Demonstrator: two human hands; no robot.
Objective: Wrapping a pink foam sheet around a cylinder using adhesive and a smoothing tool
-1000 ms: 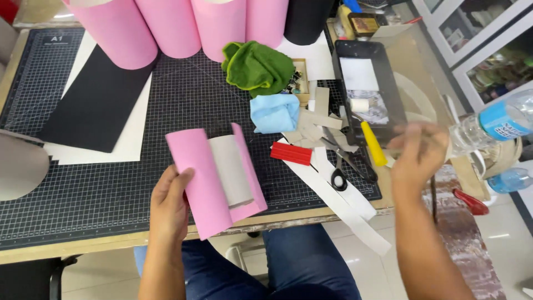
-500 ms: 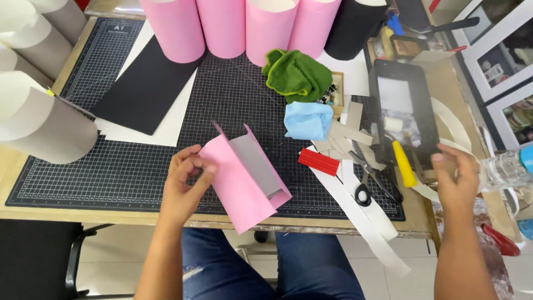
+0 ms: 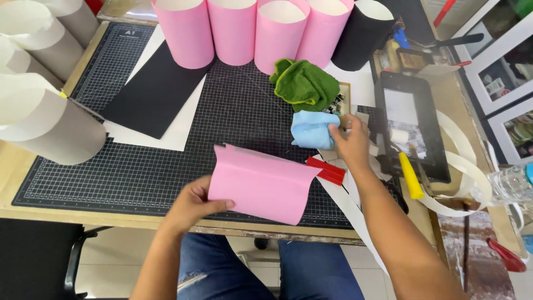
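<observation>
Half a second earlier the right hand (image 3: 348,143) had hung out by the yellow-handled tool (image 3: 410,175); it had now swung in over the mat, fingers curled down on the scraps beside the blue cloth (image 3: 312,129), though whether they pinched anything could not be told. And the pink sheet (image 3: 261,183) had turned too: the grey strip that showed on it before was out of sight, and only a smooth pink face bowed up toward the camera.

From the head camera, the left hand (image 3: 191,204) pinched the sheet's lower left corner, thumb on top, holding it over the near edge of the cutting mat (image 3: 166,166). A red strip (image 3: 327,170) lay just beside the sheet's right edge. Behind stood pink rolls (image 3: 233,33), and a green cloth (image 3: 305,83) lay near the blue one.
</observation>
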